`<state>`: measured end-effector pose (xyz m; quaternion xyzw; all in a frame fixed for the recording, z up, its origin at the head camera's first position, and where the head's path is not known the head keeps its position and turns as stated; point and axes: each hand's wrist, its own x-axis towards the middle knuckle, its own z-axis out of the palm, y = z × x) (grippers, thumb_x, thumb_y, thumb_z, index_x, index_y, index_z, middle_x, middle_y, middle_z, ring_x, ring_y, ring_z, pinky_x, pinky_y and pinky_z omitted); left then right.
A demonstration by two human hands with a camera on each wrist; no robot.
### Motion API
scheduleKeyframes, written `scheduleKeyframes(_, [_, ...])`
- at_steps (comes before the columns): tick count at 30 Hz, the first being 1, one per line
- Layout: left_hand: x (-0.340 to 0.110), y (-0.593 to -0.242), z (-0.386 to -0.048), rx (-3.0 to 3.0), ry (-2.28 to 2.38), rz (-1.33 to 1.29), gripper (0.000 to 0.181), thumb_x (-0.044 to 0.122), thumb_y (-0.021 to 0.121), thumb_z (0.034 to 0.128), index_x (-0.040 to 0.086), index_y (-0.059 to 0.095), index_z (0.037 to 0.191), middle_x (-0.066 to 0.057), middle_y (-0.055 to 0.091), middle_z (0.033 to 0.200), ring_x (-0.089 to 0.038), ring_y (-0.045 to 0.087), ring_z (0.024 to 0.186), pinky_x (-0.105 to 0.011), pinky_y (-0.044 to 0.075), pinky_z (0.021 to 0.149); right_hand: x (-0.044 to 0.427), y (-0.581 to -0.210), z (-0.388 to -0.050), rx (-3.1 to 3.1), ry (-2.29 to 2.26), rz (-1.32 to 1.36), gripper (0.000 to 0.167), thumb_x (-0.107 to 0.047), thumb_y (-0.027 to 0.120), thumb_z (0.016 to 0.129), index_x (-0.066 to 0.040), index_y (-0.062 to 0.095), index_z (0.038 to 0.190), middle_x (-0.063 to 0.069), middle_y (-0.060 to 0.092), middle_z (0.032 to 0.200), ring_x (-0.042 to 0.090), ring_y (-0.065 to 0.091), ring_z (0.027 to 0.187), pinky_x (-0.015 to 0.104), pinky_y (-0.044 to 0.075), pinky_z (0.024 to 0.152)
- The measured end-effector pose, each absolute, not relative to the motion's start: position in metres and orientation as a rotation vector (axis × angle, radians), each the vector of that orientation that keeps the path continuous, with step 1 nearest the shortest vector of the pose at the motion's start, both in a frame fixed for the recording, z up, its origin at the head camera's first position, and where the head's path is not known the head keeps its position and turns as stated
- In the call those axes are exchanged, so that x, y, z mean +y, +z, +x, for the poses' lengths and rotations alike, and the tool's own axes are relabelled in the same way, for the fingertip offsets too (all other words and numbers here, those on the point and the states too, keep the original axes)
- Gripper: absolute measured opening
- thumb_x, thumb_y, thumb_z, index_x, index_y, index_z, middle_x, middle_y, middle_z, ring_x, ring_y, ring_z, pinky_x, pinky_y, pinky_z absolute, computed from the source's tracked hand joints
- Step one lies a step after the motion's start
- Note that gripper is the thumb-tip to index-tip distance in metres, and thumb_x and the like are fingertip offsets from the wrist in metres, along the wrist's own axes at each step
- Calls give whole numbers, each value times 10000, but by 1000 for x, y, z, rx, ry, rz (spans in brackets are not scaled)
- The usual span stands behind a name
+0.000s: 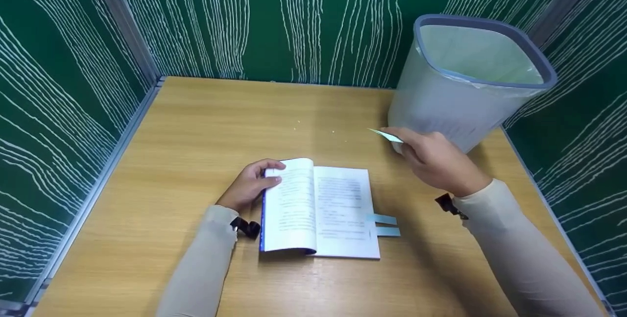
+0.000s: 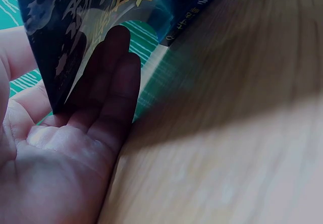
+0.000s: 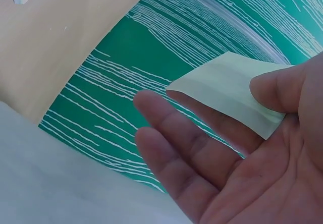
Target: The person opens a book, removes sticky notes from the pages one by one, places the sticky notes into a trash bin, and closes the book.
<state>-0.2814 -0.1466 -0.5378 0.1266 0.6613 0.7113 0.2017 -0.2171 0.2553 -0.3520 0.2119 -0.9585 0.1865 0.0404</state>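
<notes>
An open book (image 1: 341, 204) lies on the table, with two blue sticky tabs (image 1: 388, 231) jutting from its right edge. My left hand (image 1: 251, 183) holds the book's left side, thumb on the page and other fingers at the cover. From below, the left wrist view shows the dark cover (image 2: 50, 27) between thumb and fingers. Beside the bin, above the table, my right hand (image 1: 438, 160) pinches a pale green sticky note (image 1: 388, 135). In the right wrist view the note (image 3: 227, 82) sits between thumb and index finger, the other fingers spread loosely.
A tall, pale trash bin (image 1: 441, 96) with a grey rim and a liner stands at the back right, just behind the right hand. Tiny white scraps (image 1: 333, 132) dot the wooden table (image 1: 196, 126). Green walls (image 1: 264, 23) with white lines enclose the back and sides.
</notes>
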Motion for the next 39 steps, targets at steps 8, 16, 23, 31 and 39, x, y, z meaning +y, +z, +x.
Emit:
scheduleKeyframes(8, [-147, -537, -282, 1897, 1963, 368, 320, 76, 699, 964, 62, 659, 1280, -121, 610, 1305, -249, 621, 1120, -272, 566, 847, 257, -340, -218, -2940, 470, 636, 421, -117, 492, 1073, -253, 564, 1466, -1, 710, 1132, 188, 599, 780, 325, 523, 688])
scheduleKeyframes(16, [-146, -539, -282, 1890, 1971, 383, 327, 79, 712, 961, 45, 655, 1281, -117, 612, 1300, -247, 597, 1145, -261, 555, 869, 260, -331, -222, -2875, 366, 695, 398, -108, 508, 1067, -207, 588, 1444, 41, 722, 1187, 210, 637, 855, 420, 608, 781])
scheduleKeyframes(23, [-145, -537, -281, 1847, 1990, 374, 347, 73, 707, 962, 22, 635, 1297, -127, 613, 1294, -235, 628, 1093, -263, 573, 826, 263, -325, -227, -2811, 310, 690, 432, -65, 527, 1045, -202, 607, 1448, 100, 705, 1301, 298, 691, 1092, 562, 567, 961])
scheduleKeyframes(31, [-146, -539, -281, 1881, 1966, 349, 326, 104, 715, 966, 74, 658, 1285, -114, 615, 1304, -250, 616, 1131, -275, 570, 853, 266, -318, -232, -2816, 319, 679, 428, -102, 544, 1060, -225, 593, 1466, 95, 689, 1335, 317, 663, 1164, 599, 524, 1025])
scheduleKeyframes(39, [-146, -536, -282, 1893, 1947, 343, 333, 104, 719, 963, 64, 656, 1288, -117, 611, 1319, -250, 590, 1159, -271, 552, 879, 269, -308, -236, -2833, 372, 649, 399, -113, 559, 1062, -196, 609, 1448, 88, 681, 1345, 312, 650, 1187, 597, 529, 1016])
